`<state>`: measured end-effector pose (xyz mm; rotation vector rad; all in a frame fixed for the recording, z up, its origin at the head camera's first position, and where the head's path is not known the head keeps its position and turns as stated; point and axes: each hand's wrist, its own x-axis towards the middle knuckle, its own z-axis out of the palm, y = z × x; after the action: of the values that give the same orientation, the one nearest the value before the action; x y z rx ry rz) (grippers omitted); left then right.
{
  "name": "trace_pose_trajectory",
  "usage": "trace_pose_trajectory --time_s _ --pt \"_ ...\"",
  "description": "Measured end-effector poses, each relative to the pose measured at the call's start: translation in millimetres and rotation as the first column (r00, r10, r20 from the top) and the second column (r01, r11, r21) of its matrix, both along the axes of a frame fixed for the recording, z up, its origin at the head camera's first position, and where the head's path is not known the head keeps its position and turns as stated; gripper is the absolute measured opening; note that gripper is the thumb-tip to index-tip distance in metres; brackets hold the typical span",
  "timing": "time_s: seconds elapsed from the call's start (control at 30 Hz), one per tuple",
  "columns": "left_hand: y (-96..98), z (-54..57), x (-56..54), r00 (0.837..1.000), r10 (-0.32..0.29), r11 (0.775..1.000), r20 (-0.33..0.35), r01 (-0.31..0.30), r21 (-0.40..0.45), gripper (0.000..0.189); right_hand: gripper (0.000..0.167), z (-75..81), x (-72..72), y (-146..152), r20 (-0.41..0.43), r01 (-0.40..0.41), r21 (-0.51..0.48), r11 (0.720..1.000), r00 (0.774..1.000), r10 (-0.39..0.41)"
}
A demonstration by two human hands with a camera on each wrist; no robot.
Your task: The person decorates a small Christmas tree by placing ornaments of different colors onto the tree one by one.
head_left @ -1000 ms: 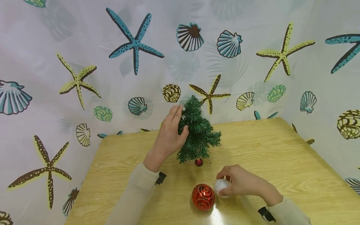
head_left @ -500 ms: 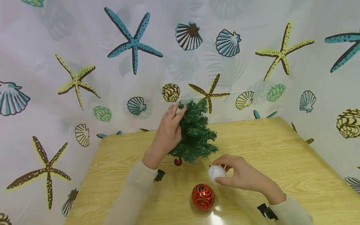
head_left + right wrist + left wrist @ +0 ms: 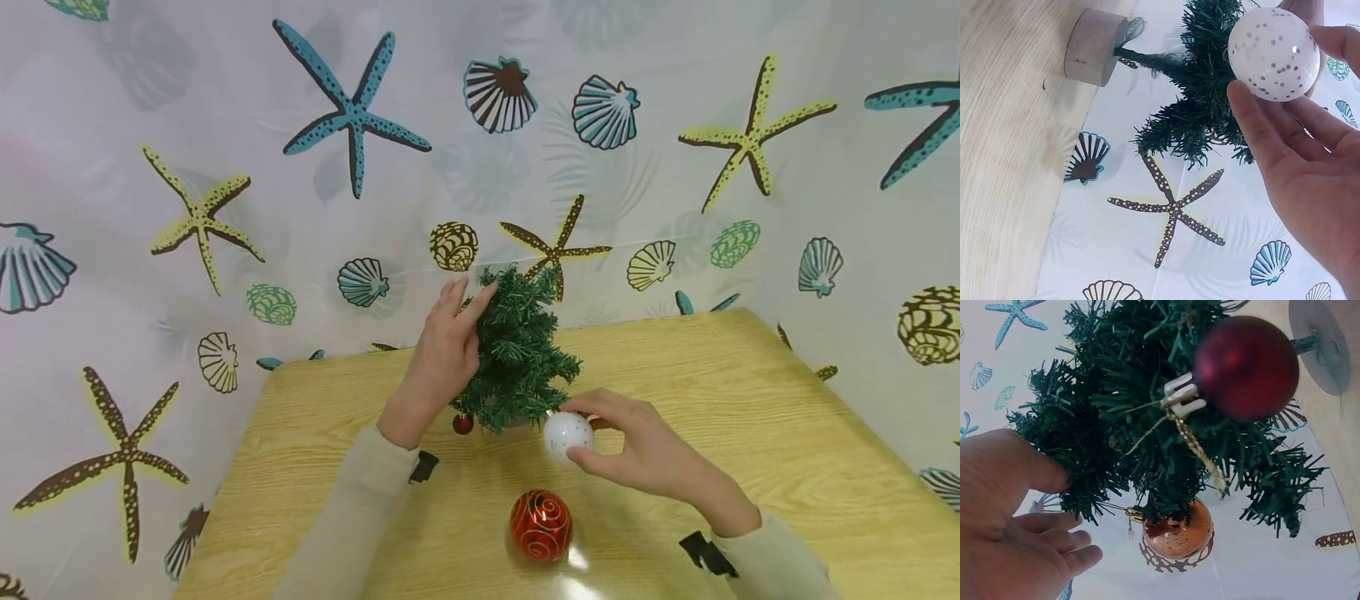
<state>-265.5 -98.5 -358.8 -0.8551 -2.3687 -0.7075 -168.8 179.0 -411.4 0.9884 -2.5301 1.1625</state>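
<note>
A small artificial Christmas tree (image 3: pixel 517 350) stands on the table. My left hand (image 3: pixel 435 362) rests against its left side with fingers extended; in the left wrist view one digit (image 3: pixel 1054 475) reaches into the foliage. A dark red bauble (image 3: pixel 1247 369) hangs on the near side by gold string, and a copper bauble (image 3: pixel 1179 531) shows beyond the branches. My right hand (image 3: pixel 645 442) holds a white speckled bauble (image 3: pixel 567 435) between thumb and fingers, its cap at the lower right branches. In front lies a larger red bauble (image 3: pixel 542 525) with gold swirls.
The tree's round wooden base (image 3: pixel 1094 47) shows in the right wrist view. Wood-grain table (image 3: pixel 750 433) surrounds everything. Behind and at both sides hangs a white curtain (image 3: pixel 420 217) printed with starfish and shells.
My right hand has lifted the white bauble from beside the large red one up to the tree's lower branches. The tree has turned, carrying the small dark red bauble left.
</note>
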Motion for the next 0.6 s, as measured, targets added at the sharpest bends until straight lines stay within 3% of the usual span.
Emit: trace_pose_trajectory --time_s 0.2,0.43,0.6 --pt "-0.2 0.5 0.0 0.999 -0.03 1.0 -0.022 0.03 0.0 0.055 0.046 5.1 0.1 -2.1 -0.043 0.004 -0.021 1.0 0.999 -0.005" --pt "-0.9 3.5 7.4 0.998 -0.054 0.996 -0.024 0.055 0.074 0.055 0.053 10.7 1.6 -2.8 -0.058 0.006 -0.061 0.998 0.998 -0.009" --pt "1.3 8.4 17.7 0.989 -0.113 0.983 -0.094 0.125 0.134 0.047 0.056 15.5 0.3 -4.8 -0.106 -0.017 -0.128 0.992 0.994 0.003"
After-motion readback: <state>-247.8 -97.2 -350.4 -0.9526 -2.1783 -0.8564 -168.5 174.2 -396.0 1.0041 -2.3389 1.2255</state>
